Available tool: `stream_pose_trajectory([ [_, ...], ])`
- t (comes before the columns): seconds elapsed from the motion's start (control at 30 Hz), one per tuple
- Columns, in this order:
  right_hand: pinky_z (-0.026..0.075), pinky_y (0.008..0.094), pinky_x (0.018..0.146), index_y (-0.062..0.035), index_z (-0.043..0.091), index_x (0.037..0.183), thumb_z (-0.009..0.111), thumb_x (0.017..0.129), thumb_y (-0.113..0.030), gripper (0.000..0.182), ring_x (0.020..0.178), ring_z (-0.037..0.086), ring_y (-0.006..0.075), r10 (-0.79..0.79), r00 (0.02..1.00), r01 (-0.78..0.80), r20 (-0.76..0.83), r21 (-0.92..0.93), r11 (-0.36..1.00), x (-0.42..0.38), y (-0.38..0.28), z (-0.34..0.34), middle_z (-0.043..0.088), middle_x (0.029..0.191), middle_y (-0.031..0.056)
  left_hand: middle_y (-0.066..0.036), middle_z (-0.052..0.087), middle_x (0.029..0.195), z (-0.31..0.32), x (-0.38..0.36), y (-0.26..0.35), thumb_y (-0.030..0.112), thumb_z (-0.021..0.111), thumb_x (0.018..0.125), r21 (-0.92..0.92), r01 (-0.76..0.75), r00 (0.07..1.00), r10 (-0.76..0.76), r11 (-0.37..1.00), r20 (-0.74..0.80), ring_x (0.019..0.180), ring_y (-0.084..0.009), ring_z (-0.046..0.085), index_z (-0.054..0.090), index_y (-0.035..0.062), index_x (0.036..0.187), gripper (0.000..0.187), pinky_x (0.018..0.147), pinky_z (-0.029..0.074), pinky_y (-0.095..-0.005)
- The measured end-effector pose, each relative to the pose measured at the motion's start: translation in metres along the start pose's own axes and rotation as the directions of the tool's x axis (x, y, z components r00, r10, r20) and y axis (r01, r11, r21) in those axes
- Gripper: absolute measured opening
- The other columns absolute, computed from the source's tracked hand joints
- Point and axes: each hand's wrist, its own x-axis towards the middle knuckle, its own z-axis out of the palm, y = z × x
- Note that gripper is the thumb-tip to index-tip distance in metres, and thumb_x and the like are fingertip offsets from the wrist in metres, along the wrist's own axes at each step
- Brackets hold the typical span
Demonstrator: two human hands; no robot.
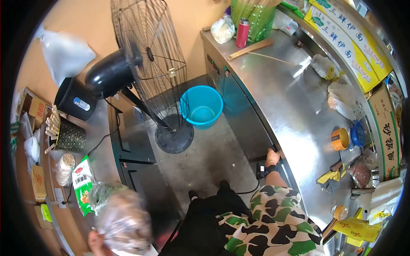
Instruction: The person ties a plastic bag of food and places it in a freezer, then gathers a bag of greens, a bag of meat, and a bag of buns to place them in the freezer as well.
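My left hand (98, 243), at the lower left, has its fingers closed on a clear plastic bag (124, 222). The bag is bulky with brownish contents, blurred, so I cannot make out what they are. Close to it lies a green and white packet (83, 184) on the left-hand counter. My right hand (272, 158) is curled over the upper edge of a fridge door (243, 106) under the steel worktop (277, 98). Its fingertips are partly hidden by the edge. A dark band is around the right wrist.
A black standing fan (174, 133) and a blue basin (201, 106) are on the floor between the counters. A red flask (242, 33), wooden sticks (252, 48), an orange cup (340, 139) and yellow noodle boxes (341, 47) are on the right; a black bin (76, 98) is left.
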Motion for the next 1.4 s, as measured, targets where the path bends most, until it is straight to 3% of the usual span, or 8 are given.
stream_pose_trajectory([
  [0.13,0.043,0.0408,0.09,0.0141,0.053,0.107,0.058,0.066,-0.014,0.049,0.099,0.057,0.0433,-0.369,0.926,0.33,-0.081,-0.304,0.894,0.036,0.061,0.008,0.059,0.103,0.0319,0.008,0.038,0.065,0.133,0.022,-0.053,-0.003,0.067,0.07,0.295,0.214,0.913,-0.298,0.931,0.278,0.06,-0.0037,0.036,0.046,0.0114,0.063,0.026,0.054,0.026,-0.0202],
  [0.27,0.04,0.0443,0.092,0.0058,0.042,0.114,0.06,0.07,-0.01,0.05,0.105,0.051,0.0444,-0.463,0.806,0.576,0.368,-0.309,0.757,-0.014,0.105,0.01,0.052,0.109,0.0303,0.009,0.031,0.062,0.235,0.033,-0.121,0.001,0.066,0.074,0.43,0.084,0.742,-0.345,0.899,0.575,0.057,-0.003,0.03,0.037,0.0112,0.059,0.034,0.049,0.023,-0.0229],
  [0.33,0.039,0.044,0.097,0.0056,0.034,0.128,0.059,0.071,-0.01,0.065,0.111,0.048,0.045,-0.43,0.691,0.659,0.58,-0.261,0.706,-0.064,0.102,0.01,0.049,0.118,0.031,-0.005,0.047,0.056,0.257,0.037,-0.17,0.012,0.07,0.071,0.567,-0.362,0.655,-0.23,0.74,0.719,0.051,-0.0171,0.045,0.046,0.0044,0.062,0.027,0.05,0.037,-0.0312],
  [0.47,0.035,0.0409,0.103,0.0087,0.026,0.136,0.057,0.074,-0.008,0.072,0.12,0.044,0.0395,-0.152,0.362,0.813,0.92,-0.232,0.533,-0.112,0.057,0.014,0.048,0.126,0.0277,-0.013,0.059,0.069,0.302,0.023,-0.187,0.026,0.067,0.073,0.576,-0.603,0.568,-0.21,0.552,0.796,0.068,-0.0347,0.06,0.056,0.0065,0.068,0.023,0.059,0.046,-0.0436],
  [0.73,0.037,0.0421,0.099,0.0088,0.031,0.134,0.059,0.075,-0.014,0.069,0.11,0.051,0.0398,-0.041,0.222,0.927,0.974,-0.197,0.318,-0.141,0.046,0.046,0.055,0.116,0.0259,-0.013,0.059,0.07,0.325,0.007,-0.213,0.028,0.066,0.073,0.495,-0.635,0.414,-0.28,0.593,0.866,0.069,-0.0342,0.06,0.055,0.0074,0.071,0.024,0.06,0.046,-0.0437],
  [0.97,0.032,0.0384,0.106,-0.0085,0.049,0.127,0.074,0.071,-0.032,0.066,0.125,0.042,0.0338,0.253,-0.387,0.652,0.887,0.068,0.755,-0.131,0.038,0.017,0.046,0.132,0.0187,-0.012,0.06,0.072,0.341,0.001,-0.213,0.022,0.062,0.073,0.399,-0.616,0.368,-0.2,0.679,0.908,0.071,-0.0339,0.06,0.053,0.0082,0.07,0.017,0.061,0.045,-0.0447],
  [1.07,0.033,0.0394,0.105,-0.0084,0.049,0.127,0.075,0.069,-0.025,0.066,0.124,0.041,0.0354,0.01,-0.218,0.93,0.976,0.204,0.306,-0.147,0.038,-0.011,0.044,0.133,0.0182,-0.012,0.059,0.074,0.357,0.005,-0.209,0.017,0.06,0.071,0.265,-0.616,0.31,-0.082,0.742,0.947,0.072,-0.0337,0.059,0.053,0.0072,0.071,0.011,0.061,0.045,-0.0445],
  [1.4,0.046,0.0432,0.083,-0.0032,0.063,0.101,0.057,0.079,-0.011,0.024,0.094,0.055,0.0424,-0.147,0.228,0.855,0.963,-0.125,0.504,-0.095,0.082,-0.034,0.058,0.108,0.0226,-0.002,0.044,0.135,0.453,0.055,-0.188,0.029,0.066,0.078,-0.033,-0.916,0.119,0.349,0.399,0.93,0.13,-0.0284,0.032,0.061,0.0153,0.11,0.035,0.106,0.028,-0.0457],
])
